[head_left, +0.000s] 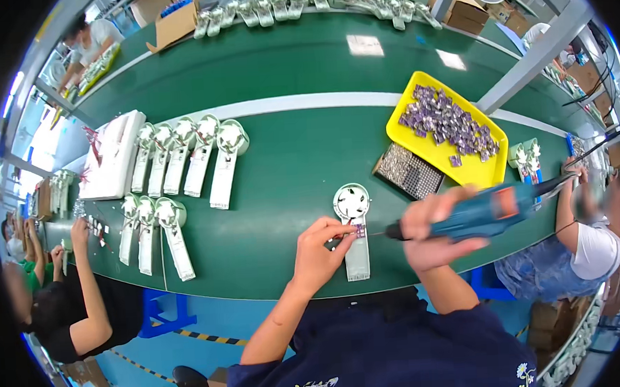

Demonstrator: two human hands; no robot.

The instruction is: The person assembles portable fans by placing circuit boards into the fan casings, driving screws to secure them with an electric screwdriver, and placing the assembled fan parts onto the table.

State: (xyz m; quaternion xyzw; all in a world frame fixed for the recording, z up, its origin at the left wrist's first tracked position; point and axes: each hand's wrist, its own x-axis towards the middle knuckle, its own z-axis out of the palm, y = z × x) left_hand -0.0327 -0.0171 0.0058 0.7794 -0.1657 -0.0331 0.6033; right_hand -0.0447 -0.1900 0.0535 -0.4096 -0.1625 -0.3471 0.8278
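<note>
In front of me on the green table lies a handheld fan body, with a round pale-green head (351, 201) and a white open handle (358, 262) pointing toward me. My left hand (317, 256) pinches a small purple circuit board (360, 231) against the upper part of that handle. My right hand (428, 233) is wrapped round a teal electric screwdriver (483, 216), held sideways. Its thin bit points left at the board; whether the tip touches a screw is too small to tell.
A yellow tray (399, 127) of purple circuit boards and a perforated screw box (410, 171) stand at right. Several fan bodies (229, 145) lie in two rows at left, beside a white foam stack (112, 158). The screwdriver's cord (558, 180) trails right. People sit on both sides.
</note>
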